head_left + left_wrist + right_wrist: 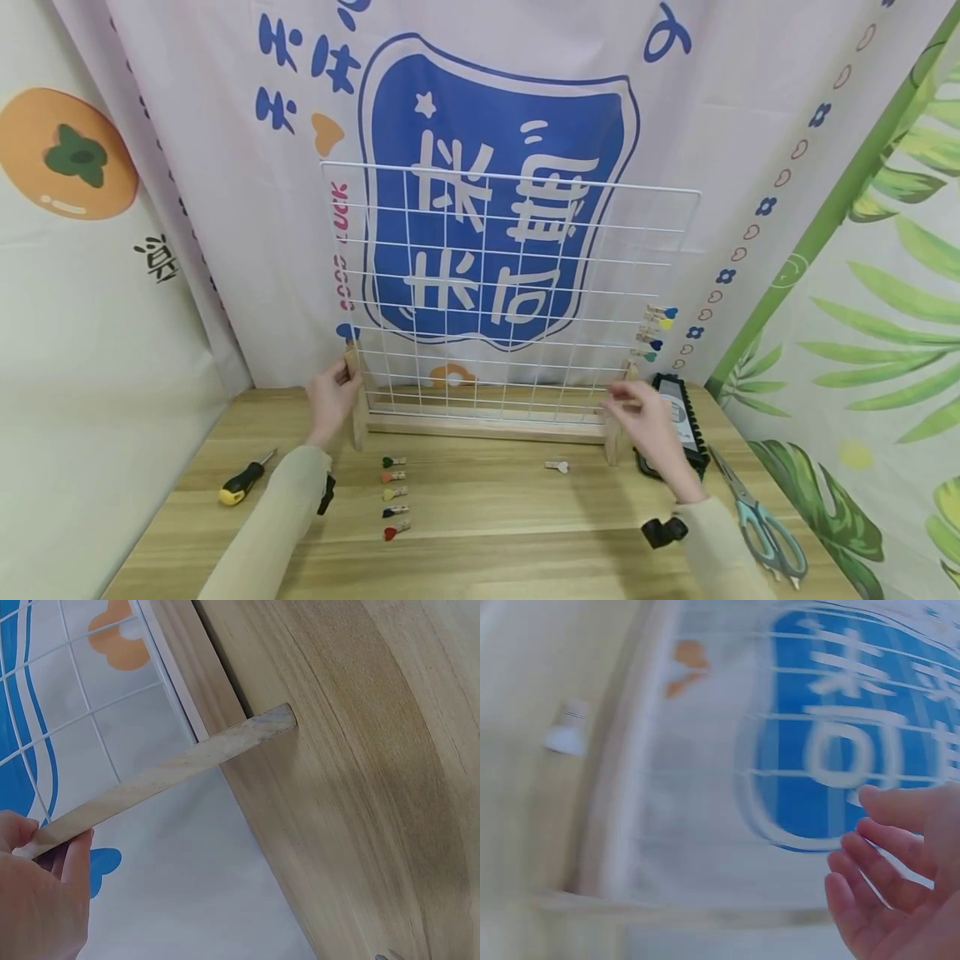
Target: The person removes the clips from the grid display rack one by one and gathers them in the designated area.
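A white wire grid (480, 283) stands upright in a wooden stand (480, 427) on the table. My left hand (330, 398) pinches the top of the stand's left post (157, 778) between thumb and fingers. Near the right post, my right hand (900, 862) holds nothing, its fingers loosely bent in front of the grid. Several small clothespins (651, 337) with coloured hearts are clipped along the grid's right edge. A clothespin with a white heart (557, 467) lies in front of the stand.
Several heart clothespins (394, 494) lie in a column at the table's left middle. A yellow-black screwdriver (243, 483) is at the left. To the right are a black case (681, 421) and scissors (765, 525). A printed curtain (285, 250) hangs close behind the grid.
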Tool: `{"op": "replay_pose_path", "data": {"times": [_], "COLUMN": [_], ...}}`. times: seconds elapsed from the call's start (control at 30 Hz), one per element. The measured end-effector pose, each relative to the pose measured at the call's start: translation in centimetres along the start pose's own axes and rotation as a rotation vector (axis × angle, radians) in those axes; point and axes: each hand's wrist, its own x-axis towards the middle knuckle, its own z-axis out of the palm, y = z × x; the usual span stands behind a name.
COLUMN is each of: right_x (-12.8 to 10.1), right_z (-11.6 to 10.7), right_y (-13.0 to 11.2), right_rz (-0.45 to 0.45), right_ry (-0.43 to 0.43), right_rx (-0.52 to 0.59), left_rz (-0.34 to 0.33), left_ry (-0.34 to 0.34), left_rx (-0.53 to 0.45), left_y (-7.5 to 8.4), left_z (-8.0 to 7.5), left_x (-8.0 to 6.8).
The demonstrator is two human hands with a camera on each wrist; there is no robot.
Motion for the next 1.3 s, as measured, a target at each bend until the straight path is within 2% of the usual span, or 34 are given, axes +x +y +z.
{"op": "replay_pose_path", "data": {"times": [0.1,0.2,0.3,0.47,0.57,0.8,0.93,1.3], "right_x": [1.5,3.1,4.4,6.2,7.0,7.8,8.0,8.3], "right_z": [-2.2,-4.1,-5.7,-7.5,-8.0,-8.5,-8.7,-9.1], "right_y": [-0.8,-1.3,-1.7,-1.7,-1.2,-0.8,-0.5,-0.7], "right_rz": [-0.061,-0.080,-0.059,0.011,0.071,0.214,0.234,0.253], "right_ry": [0.140,0.261,0.349,0.438,0.435,0.273,0.232,0.218], "right_rx": [-0.002,0.021,0.073,0.064,0.044,0.014,0.019,0.035], "left_rz": [0.005,0.010,0.007,0.010,0.010,0.004,0.007,0.014], "left_ry": [-0.008,-0.020,-0.030,-0.029,-0.023,-0.027,-0.020,-0.003], "left_rx": [-0.004,-0.013,-0.015,-0.003,-0.006,-0.013,-0.008,-0.018], "left_y": [0.0,0.1,0.1,0.2,0.2,0.1,0.1,0.2], "left_z": [0.0,0.0,0.1,0.2,0.2,0.1,0.1,-0.1], "left_x": [-0.1,-0.1,-0.3,-0.3,-0.3,-0.3,-0.3,-0.2]}}
